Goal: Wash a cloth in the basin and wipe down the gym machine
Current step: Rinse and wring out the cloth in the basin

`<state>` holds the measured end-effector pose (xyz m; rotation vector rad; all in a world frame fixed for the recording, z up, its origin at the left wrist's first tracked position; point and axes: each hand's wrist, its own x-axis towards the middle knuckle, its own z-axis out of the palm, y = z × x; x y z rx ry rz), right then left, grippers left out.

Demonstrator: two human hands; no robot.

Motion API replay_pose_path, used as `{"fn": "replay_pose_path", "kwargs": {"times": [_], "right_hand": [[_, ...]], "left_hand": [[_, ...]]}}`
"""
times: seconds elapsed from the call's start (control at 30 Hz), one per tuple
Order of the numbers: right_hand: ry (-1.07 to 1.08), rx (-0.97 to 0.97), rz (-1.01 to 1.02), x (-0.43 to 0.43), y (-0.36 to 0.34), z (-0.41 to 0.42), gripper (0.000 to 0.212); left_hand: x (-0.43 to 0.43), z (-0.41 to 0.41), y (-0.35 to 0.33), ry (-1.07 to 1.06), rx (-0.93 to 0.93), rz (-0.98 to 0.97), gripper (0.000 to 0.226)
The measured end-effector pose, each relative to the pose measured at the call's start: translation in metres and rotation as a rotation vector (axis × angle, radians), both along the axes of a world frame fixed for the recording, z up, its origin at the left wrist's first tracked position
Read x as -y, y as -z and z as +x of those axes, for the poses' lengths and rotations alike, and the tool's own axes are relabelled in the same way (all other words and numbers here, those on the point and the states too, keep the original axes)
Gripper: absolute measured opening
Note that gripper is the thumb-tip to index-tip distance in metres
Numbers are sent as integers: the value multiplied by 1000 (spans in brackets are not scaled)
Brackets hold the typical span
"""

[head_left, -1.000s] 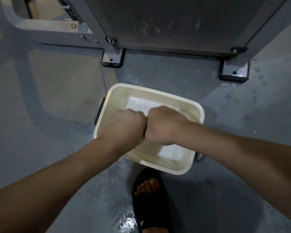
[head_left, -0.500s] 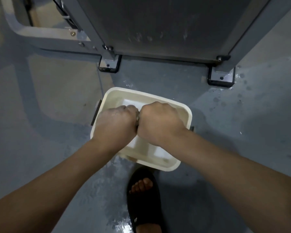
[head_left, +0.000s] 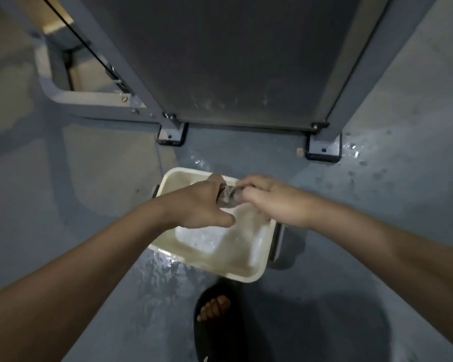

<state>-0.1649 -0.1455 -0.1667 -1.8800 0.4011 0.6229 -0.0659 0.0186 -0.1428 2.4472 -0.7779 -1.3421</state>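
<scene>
I hold a small, wadded grey cloth (head_left: 228, 196) between both hands, above the far half of the cream rectangular plastic basin (head_left: 256, 273). My left hand (head_left: 199, 205) grips the cloth's left end with its fingers curled over the top, the thumb stretched out below and pointing right. My right hand (head_left: 272, 202) grips the other end, fingers bent round the wad so that only the middle of the cloth shows between my knuckles. The two hands are nearly touching.

The basin sits on the wet grey painted floor (head_left: 154, 280), with shallow, foamy water (head_left: 207, 237) visible in its near-left part under my left wrist. Puddles glisten on the floor just before the basin's near rim. My foot in a black slide sandal (head_left: 217, 327) stands just on my side of the basin. Beyond the basin rises the grey metal frame of the gym machine (head_left: 236, 61), its two bolted feet planted on the floor, the right one ringed by water drops.
</scene>
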Motion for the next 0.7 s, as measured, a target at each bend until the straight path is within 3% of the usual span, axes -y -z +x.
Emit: {"fn": "replay_pose_path", "kwargs": {"times": [0.07,0.17,0.23,0.3,0.4,0.57,0.63,0.7], "right_hand": [[153,112,-9,17,-15,-2,30],[358,229,8,42,-46,-12,14],[411,257,111,60,-67,-27,10],[405,240,177,77,-82,-39,8],[488,250,243,98,-96,-44,18],[919,285,836,117,-117,-37,34],[970,280,903,118,-120,-34,32],[914,301,804,118,-119,-32,29]], "left_hand": [[24,2,-29,-49,-77,-107,50],[59,1,-66,-219,-265,-246,50],[80,0,-84,-379,-451,-347,47],[98,-2,-100,-398,-508,-359,39],[119,-10,-123,-285,-418,-299,18],[137,-22,-141,-212,-158,-274,37],[140,-28,-143,-167,-88,-268,32],[140,-31,-142,-173,-93,-287,28]]}}
